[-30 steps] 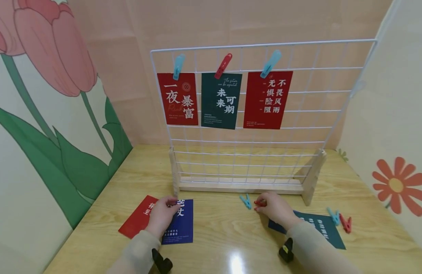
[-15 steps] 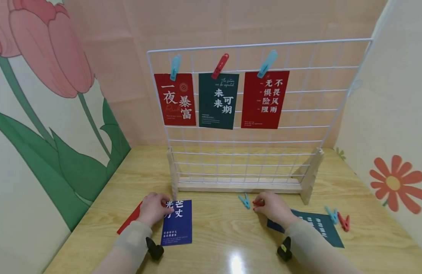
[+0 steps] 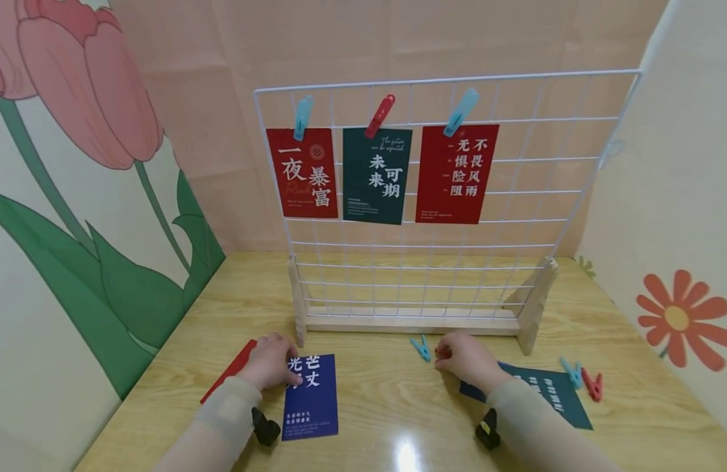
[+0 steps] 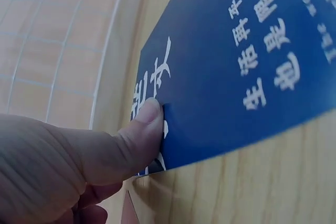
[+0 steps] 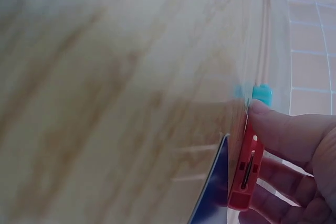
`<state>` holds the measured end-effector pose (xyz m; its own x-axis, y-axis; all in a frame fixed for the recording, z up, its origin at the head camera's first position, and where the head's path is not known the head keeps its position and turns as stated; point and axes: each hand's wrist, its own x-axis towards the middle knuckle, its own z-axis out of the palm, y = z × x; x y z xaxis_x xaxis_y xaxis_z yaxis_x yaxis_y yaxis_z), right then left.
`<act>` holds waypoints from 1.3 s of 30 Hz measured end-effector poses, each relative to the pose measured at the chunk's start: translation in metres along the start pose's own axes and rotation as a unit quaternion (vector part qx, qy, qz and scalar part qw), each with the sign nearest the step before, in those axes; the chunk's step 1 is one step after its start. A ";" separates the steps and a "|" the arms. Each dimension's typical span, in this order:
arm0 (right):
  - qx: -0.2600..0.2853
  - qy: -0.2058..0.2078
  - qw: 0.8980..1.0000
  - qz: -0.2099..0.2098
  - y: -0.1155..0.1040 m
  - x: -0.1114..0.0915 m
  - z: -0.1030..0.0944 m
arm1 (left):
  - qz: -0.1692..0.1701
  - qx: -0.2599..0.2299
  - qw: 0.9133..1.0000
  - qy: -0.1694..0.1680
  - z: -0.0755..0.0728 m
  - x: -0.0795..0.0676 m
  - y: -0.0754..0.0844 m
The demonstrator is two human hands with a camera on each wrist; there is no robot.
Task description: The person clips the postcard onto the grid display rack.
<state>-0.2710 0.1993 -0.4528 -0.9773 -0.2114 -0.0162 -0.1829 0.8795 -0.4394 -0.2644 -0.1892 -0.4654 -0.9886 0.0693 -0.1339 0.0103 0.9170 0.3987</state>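
My left hand (image 3: 271, 362) pinches the blue card (image 3: 311, 406) at its upper left edge. In the left wrist view the thumb (image 4: 149, 113) lies on the card's white lettering, and the other fingers are partly hidden below the edge. A red card (image 3: 230, 370) lies partly under that hand. On the right, my right hand (image 3: 469, 360) holds a red clothespin (image 5: 245, 174) between thumb and fingers. A light blue clothespin (image 3: 421, 348) lies just left of it. Dark green and blue cards (image 3: 554, 393) lie partly beneath the right hand and forearm.
A white wire grid rack (image 3: 434, 265) on a wooden base (image 3: 410, 323) stands behind the hands. Three cards, red, green (image 3: 376, 196) and red, hang there from clothespins. At the right lie a light blue clothespin (image 3: 572, 372) and a red clothespin (image 3: 592, 384).
My left hand moved left off the blue card's middle to its edge, covering more of the red card. The blue card then shifted slightly toward me and right. The right hand stays nearly still.
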 end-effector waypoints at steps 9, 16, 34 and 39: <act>-0.028 -0.001 1.000 -0.010 -0.001 0.000 -0.001 | 0.007 0.006 1.000 -0.008 -0.002 -0.002 0.010; -0.028 0.005 1.000 -0.012 0.000 0.000 0.000 | -0.009 -0.009 1.000 -0.014 -0.002 -0.002 0.010; 0.002 0.007 1.000 0.005 0.000 -0.003 -0.001 | -0.003 -0.020 1.000 -0.019 0.000 -0.005 0.006; 0.016 0.006 1.000 0.016 0.001 -0.002 -0.001 | -0.006 -0.019 1.000 -0.017 0.001 -0.005 0.006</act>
<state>-0.2691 0.2011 -0.4517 -0.9838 -0.1780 -0.0202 -0.1481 0.8717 -0.4672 -0.2589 -0.1839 -0.4630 -0.9828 0.0729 -0.1697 -0.0076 0.9022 0.4312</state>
